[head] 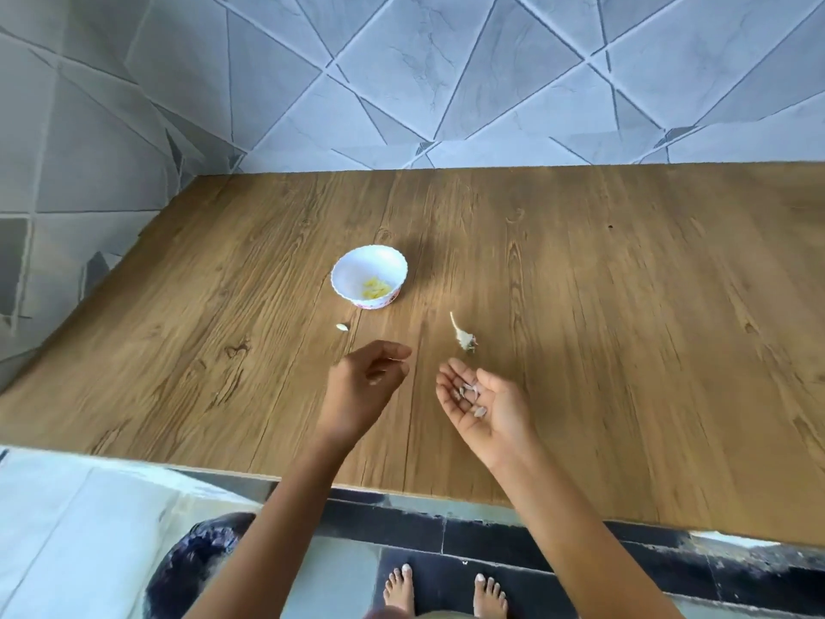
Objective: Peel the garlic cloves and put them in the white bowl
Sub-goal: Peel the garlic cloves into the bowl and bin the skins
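The white bowl stands on the wooden table and holds several peeled yellowish garlic cloves. My left hand hovers just in front of the bowl, fingers curled, with a thin sliver of garlic skin pinched between thumb and forefinger. To its right, my right hand lies palm up with relaxed fingers and carries several pale garlic skins. A bare garlic stem with its root end lies on the table beyond my right hand. One small pale garlic piece lies in front of the bowl; peeled or not, I cannot tell.
The wooden table runs up to a grey tiled wall at the back and left. Its near edge is just under my forearms. Below it I see bare feet on a dark mat and a dark round object.
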